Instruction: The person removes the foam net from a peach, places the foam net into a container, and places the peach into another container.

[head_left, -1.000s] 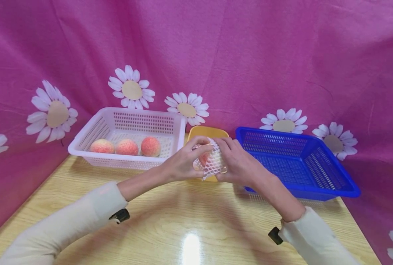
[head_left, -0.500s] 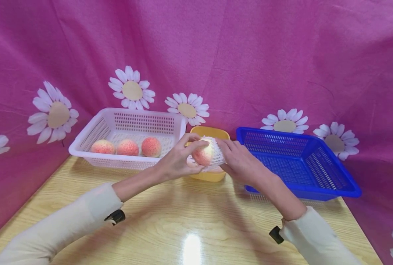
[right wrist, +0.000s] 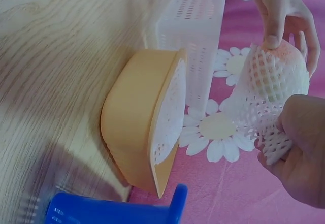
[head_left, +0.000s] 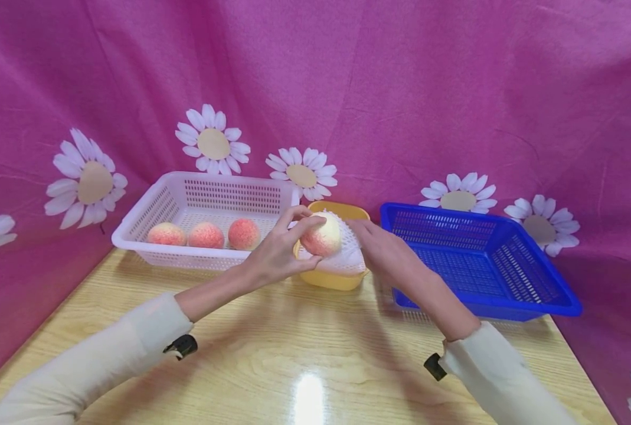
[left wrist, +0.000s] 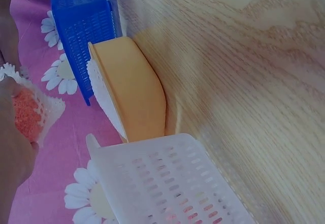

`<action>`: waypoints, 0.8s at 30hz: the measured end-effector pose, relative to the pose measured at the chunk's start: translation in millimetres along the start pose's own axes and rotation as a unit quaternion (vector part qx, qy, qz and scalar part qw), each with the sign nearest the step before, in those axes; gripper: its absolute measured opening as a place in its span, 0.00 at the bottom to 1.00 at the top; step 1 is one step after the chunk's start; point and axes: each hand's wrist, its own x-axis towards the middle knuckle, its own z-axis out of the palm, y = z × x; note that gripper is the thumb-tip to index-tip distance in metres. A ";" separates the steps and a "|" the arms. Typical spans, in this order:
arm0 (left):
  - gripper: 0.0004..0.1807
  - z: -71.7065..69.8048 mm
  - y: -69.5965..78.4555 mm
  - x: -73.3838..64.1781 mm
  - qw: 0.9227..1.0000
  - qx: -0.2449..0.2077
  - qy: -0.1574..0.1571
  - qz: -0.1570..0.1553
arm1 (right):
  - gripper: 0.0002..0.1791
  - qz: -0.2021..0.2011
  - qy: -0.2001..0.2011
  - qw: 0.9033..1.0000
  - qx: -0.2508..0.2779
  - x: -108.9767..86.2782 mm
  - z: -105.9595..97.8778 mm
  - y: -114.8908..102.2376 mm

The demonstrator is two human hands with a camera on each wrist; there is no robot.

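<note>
My left hand holds a yellow-and-pink peach between thumb and fingers, raised over a yellow bin. A white foam fruit net still wraps part of that peach in the right wrist view and stretches away from it. My right hand pinches the net's gathered end, with thumb and fingers curled on the mesh. In the left wrist view the peach shows its red side, with net around it. More white foam netting lies inside the bin, up near its rim.
Left of the bin, a white perforated basket holds three peaches in a row. To the right stands a blue perforated basket. A pink flowered cloth hangs behind the wooden table.
The peach has turned and come out of part of its net, showing more bare skin. My left hand has shifted slightly left with it, while the right hand keeps the net's end.
</note>
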 end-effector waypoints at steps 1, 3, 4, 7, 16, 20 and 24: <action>0.35 -0.5 -0.4 -0.2 1.000 0.001 0.001 -0.001 | 0.25 0.005 0.003 1.000 -0.004 0.9 0.5 0.9; 0.35 -1.5 -1.0 -0.6 1.000 0.005 0.002 -0.003 | 0.26 0.018 0.009 1.000 -0.015 2.9 1.8 3.0; 0.35 -2.0 -1.2 -1.0 1.000 0.008 0.002 -0.005 | 0.27 0.022 0.012 0.999 -0.019 4.0 2.2 4.0; 0.34 -3.5 -1.9 -2.6 1.000 0.016 0.004 -0.012 | 0.31 0.038 0.020 0.999 -0.027 7.2 3.7 6.4; 0.34 -9.2 -3.2 -7.7 0.999 0.025 0.004 -0.033 | 0.29 0.086 0.032 0.996 -0.020 17.5 14.1 8.3; 0.35 -11.8 -4.5 -9.9 0.999 0.032 0.007 -0.035 | 0.29 0.095 0.034 0.995 -0.023 23.2 19.9 8.3; 0.35 -13.9 -5.8 -11.3 0.999 0.039 0.010 -0.034 | 0.27 0.094 0.045 0.994 -0.026 28.4 26.6 9.3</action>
